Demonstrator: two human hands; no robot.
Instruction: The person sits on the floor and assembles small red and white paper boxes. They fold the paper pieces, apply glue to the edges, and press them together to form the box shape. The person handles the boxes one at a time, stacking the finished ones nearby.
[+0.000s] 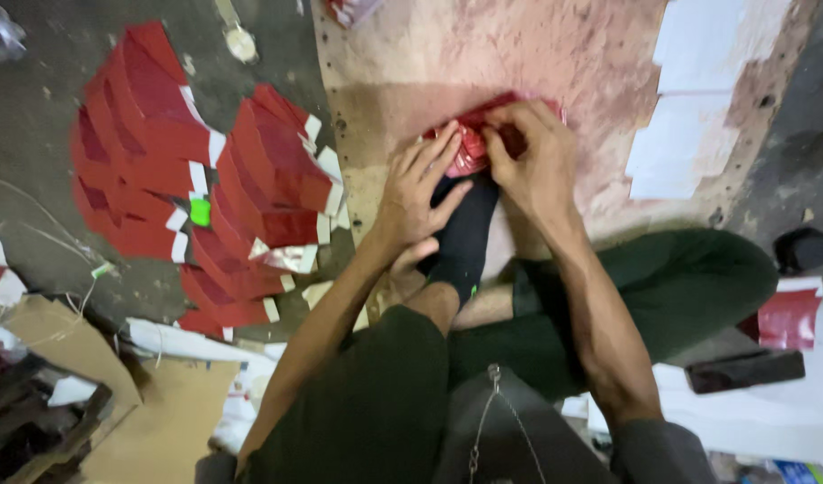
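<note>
Person sits on the floor (35, 108), one leg drawn in so the foot in a black sock (465, 237) lies at the near edge of a stained board (537, 45) that serves as worktop. Both hands meet on one small red piece (470, 148) lying flat on the board, just beyond the toe of the sock. Left hand (416, 193) is spread, fingers extended and pressing down on the piece's near-left part, apparently to pin it flat. Right hand (532, 161) curls over the right part, fingertips pinched narrow on an edge, as if creasing or tucking a fold; the exact grip is hidden under the fingers. The low seat keeps the piece within close reach, directly below the camera. To the left, on the floor, red folded pieces (205, 179) with white tabs lie fanned in overlapping rows, well apart from the hands, likely laid shingled so each stays separate. White paper sheets (689, 116) lie stacked at the board's right edge. A green tag (200, 211) sits among the red rows. Cardboard (160, 421) lies lower left; a dark flat object (743, 370) lies lower right.
</note>
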